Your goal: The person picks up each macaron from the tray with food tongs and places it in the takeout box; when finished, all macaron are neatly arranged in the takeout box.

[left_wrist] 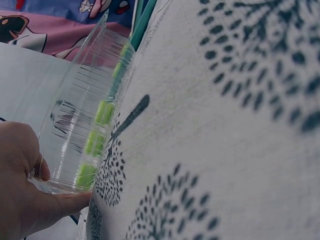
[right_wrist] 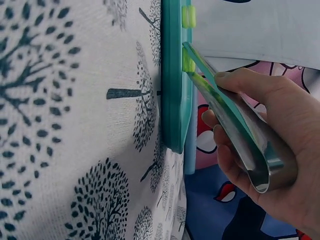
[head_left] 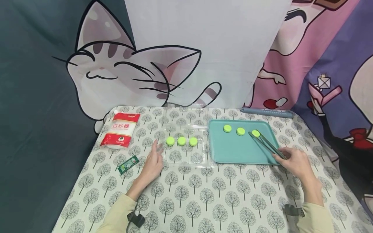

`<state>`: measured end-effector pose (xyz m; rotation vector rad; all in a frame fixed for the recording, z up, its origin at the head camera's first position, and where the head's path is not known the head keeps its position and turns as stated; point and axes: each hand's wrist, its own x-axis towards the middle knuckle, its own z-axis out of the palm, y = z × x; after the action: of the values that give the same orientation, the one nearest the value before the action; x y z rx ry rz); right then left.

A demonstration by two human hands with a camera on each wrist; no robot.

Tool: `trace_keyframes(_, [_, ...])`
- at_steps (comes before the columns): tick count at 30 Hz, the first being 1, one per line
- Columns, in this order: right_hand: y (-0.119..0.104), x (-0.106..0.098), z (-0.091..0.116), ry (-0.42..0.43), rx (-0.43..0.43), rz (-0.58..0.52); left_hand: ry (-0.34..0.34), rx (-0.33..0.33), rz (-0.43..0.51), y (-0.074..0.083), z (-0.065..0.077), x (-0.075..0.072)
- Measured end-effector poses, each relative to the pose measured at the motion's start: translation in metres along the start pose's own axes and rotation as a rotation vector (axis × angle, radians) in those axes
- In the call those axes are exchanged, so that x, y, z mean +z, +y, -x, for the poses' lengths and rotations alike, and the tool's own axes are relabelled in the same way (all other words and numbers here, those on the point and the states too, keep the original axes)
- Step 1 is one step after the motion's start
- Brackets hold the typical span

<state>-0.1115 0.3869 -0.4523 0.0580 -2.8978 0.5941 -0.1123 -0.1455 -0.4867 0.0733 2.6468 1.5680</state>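
Observation:
My left hand [head_left: 152, 164] grips the left wall of a clear plastic box [left_wrist: 70, 145], with the thumb low by the cloth and fingers at the rim. Inside this box three lime-green round pieces [head_left: 181, 140], macaron-like, stand in a row; its lid is folded back. My right hand [head_left: 297, 161] holds metal tongs [right_wrist: 235, 120] between thumb and fingers. The tips of the tongs sit on either side of the rightmost green piece [head_left: 255, 133] on the teal tray [head_left: 239, 152]. Two more green pieces [head_left: 234, 129] lie along the tray's back.
A red and white sugar bag [head_left: 120, 130] lies at the back left, with a small green packet [head_left: 128, 164] in front of it. Behind the tray is a blue-grey rolled-up item [head_left: 267, 112]. The tree-print cloth [head_left: 192, 200] covers the table up to a cartoon backdrop [head_left: 233, 38].

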Motion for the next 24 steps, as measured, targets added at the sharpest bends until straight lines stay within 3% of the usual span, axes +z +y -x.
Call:
trace_keyframes(13, [-0.003, -0.007, 0.003, 0.007, -0.013, -0.014, -0.003, 0.004, -0.006, 0.0, 0.0, 0.0])
trace_keyframes(24, [-0.037, -0.025, 0.0, 0.023, -0.052, -0.072, 0.009, 0.011, -0.013, 0.0, 0.0, 0.001])
